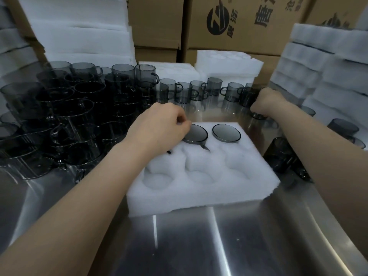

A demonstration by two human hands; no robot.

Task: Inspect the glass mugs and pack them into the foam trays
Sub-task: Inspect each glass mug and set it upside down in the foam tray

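A white foam tray (199, 192) with six round pockets lies on the steel table. Its back row holds two smoked-glass mugs upside down, one in the middle pocket (197, 133) and one in the right pocket (226, 132). My left hand (159, 126) covers the back-left pocket with its fingers curled over a mug there; only that mug's dark handle (169, 152) shows below the hand. Behind the tray's right corner, my right hand (266, 100) grips another mug (257, 115) from above. The three front pockets hold nothing.
Stacked smoked mugs (75, 108) crowd the left of the table, and a row of mugs (185, 92) stands behind the tray. More mugs (282, 154) sit to its right. Foam tray stacks (318, 76) and cardboard boxes (239, 22) wall in the back and sides.
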